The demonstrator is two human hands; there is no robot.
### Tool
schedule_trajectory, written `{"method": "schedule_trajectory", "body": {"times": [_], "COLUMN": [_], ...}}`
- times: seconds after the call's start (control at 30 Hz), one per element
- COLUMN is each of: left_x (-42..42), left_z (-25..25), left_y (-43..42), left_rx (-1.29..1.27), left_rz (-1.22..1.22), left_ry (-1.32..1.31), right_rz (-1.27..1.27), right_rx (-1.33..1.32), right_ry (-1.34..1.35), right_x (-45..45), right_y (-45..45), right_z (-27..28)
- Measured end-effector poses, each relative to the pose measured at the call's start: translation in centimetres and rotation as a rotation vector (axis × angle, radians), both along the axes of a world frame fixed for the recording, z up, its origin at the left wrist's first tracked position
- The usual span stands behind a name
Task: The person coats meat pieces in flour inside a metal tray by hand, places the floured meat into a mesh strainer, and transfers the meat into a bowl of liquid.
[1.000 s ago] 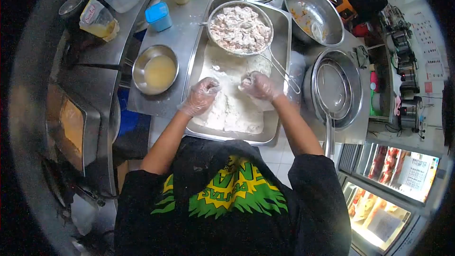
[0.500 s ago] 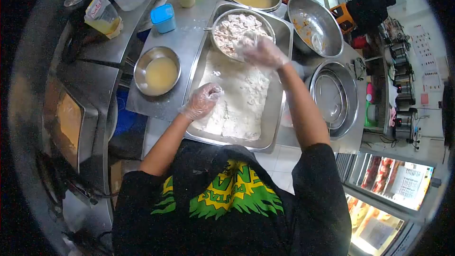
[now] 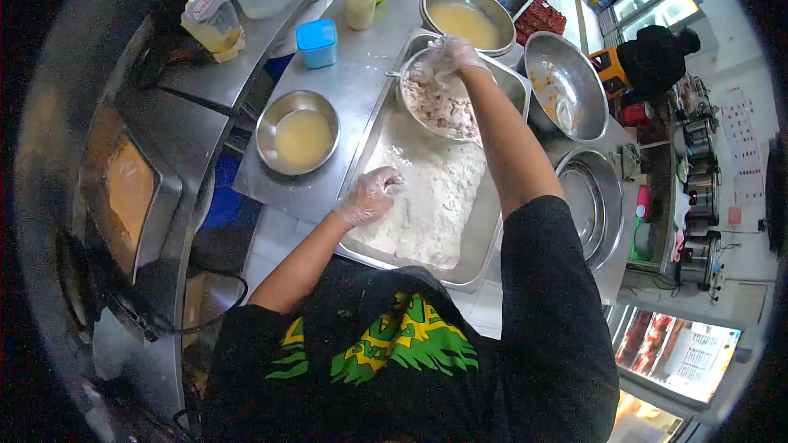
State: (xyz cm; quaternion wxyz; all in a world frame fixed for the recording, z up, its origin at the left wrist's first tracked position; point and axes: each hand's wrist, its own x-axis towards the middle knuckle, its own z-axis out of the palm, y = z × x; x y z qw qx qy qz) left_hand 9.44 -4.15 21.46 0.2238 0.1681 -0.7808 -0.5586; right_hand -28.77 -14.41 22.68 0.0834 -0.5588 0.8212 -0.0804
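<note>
My left hand (image 3: 373,197), in a clear plastic glove, hovers over or rests on the white flour (image 3: 427,205) along the near left side of a deep metal tray (image 3: 353,166). Its fingers are curled together, and what they hold, if anything, is hidden. At the tray's far end sits a round strainer (image 3: 439,102) full of flour-coated pieces that look like raw meat. My gloved right hand (image 3: 454,56) is at the strainer's far rim, fingers bent down towards the pieces. Blur and overlap hide whether it grips the rim or the pieces.
Left of the tray stand a bowl of pale liquid (image 3: 300,139) and a blue-lidded box (image 3: 317,43). Another bowl of liquid (image 3: 468,20) is behind. To the right are a stained metal bowl (image 3: 566,86) and a larger round pan (image 3: 593,205). A person in black (image 3: 657,57) is farther off.
My right hand has moved from the strainer's near right side to its far rim, and the pieces inside have shifted. My left hand stays curled by the flour. The whole view has shifted.
</note>
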Motion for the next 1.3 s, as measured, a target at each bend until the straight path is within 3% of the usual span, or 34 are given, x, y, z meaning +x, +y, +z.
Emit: {"method": "schedule_trajectory", "body": {"times": [0.07, 0.1, 0.13, 0.17, 0.27, 0.3, 0.4, 0.43, 0.53, 0.6, 0.63, 0.67, 0.73, 0.77, 0.8, 0.87, 0.9, 0.93, 0.97, 1.0, 1.03, 1.1, 1.17, 1.2, 1.27, 1.3], "left_x": [-0.1, 0.1, 0.3, 0.3, -0.4, -0.4, -0.3, -0.1, -0.3, -0.5, -0.5, -0.3, -0.5, -0.5, 0.0, 0.0, -0.2, -0.4, -0.4, -0.4, -0.5, -0.6, -0.9, -1.1, -1.1, -1.2], "left_z": [0.9, 1.3, 1.6, 1.7, -0.7, -1.1, -0.6, -0.4, 0.5, 1.1, 1.5, 1.5, -2.2, -3.9, -5.1, -2.5, -1.4, -5.0, -11.5, -12.1, -12.8, -5.4, -2.5, -1.9, -1.8, -1.8], "left_y": [0.0, 0.0, -0.1, -0.2, 0.0, -0.1, -0.2, -0.2, 0.0, 0.1, 0.0, -0.1, -0.2, -0.6, -0.6, 0.2, 0.1, -0.7, -1.4, -1.5, -1.6, -0.7, -0.1, 0.1, 0.0, 0.1], "left_rx": [0.007, 0.012, 0.012, 0.013, -0.06, -0.057, -0.087, -0.117, -0.098, -0.044, -0.055, -0.063, -0.152, -0.278, -0.401, -0.36, -0.337, -0.343, -0.233, -0.18, -0.128, -0.304, -0.292, -0.269, -0.271, -0.267], "left_rz": [-0.04, -0.042, -0.064, -0.088, -0.05, -0.058, -0.109, -0.1, -0.091, -0.091, -0.107, -0.121, -0.115, -0.14, -0.171, -0.093, -0.006, -0.016, -0.045, -0.063, -0.081, -0.012, -0.015, -0.012, -0.044, -0.065], "left_ry": [-0.177, -0.179, -0.171, -0.162, -0.107, -0.108, -0.136, -0.132, -0.196, -0.27, -0.209, -0.151, -0.161, -0.203, -0.247, -0.36, -0.443, -0.456, -0.445, -0.44, -0.436, -0.5, -0.625, -0.741, -0.754, -0.772], "right_rz": [-0.139, -0.155, -0.172, -0.083, 0.609, 0.307, 0.508, 0.444, -0.336, -0.101, 0.302, 0.298, -0.246, -0.233, -0.218, -0.2, -0.088, 0.025, 0.095, 0.306, 0.275, 0.239, 0.015, 0.006, -0.099, -0.099], "right_rx": [-0.267, -0.264, -0.26, -0.351, -0.744, -0.436, -0.595, -0.309, -0.096, -0.163, -0.105, -0.102, -0.183, -0.226, -0.239, -0.241, -0.168, -0.1, -0.121, -0.192, 0.069, 0.326, 0.26, 0.255, 0.417, 0.419], "right_ry": [-0.457, -0.434, -0.411, -0.494, -0.204, -0.234, -0.607, -0.113, -0.932, -0.623, 0.163, 0.156, -0.245, -0.145, -0.246, -0.477, -0.342, -0.201, -0.404, -0.317, -0.25, -0.193, 0.087, 0.087, -0.513, -0.504], "right_x": [-0.4, -1.1, 1.5, 0.5, -2.6, -3.5, -7.3, -7.4, -3.8, -3.8, -4.0, -5.2, -7.7, -4.2, 0.7, 9.0, 11.5, 14.2, 18.0, 18.6, 21.6, 27.8, 30.4, 30.0, 27.7, 26.5], "right_y": [-0.4, 0.5, 2.4, 2.5, 2.9, 3.5, 6.5, 7.9, 11.3, 13.0, 13.3, 13.6, 14.6, 16.1, 17.5, 20.3, 21.2, 21.9, 23.2, 24.3, 23.9, 24.5, 25.1, 24.9, 24.8, 25.2], "right_z": [-0.9, -1.2, 2.4, 1.6, -0.7, -0.6, -2.1, -0.4, 4.7, 4.0, 3.8, 2.7, -0.9, 1.9, 4.5, 7.4, 4.0, -0.1, -1.6, -12.4, -11.6, -8.5, -6.0, -5.5, -5.1, -5.3]}}
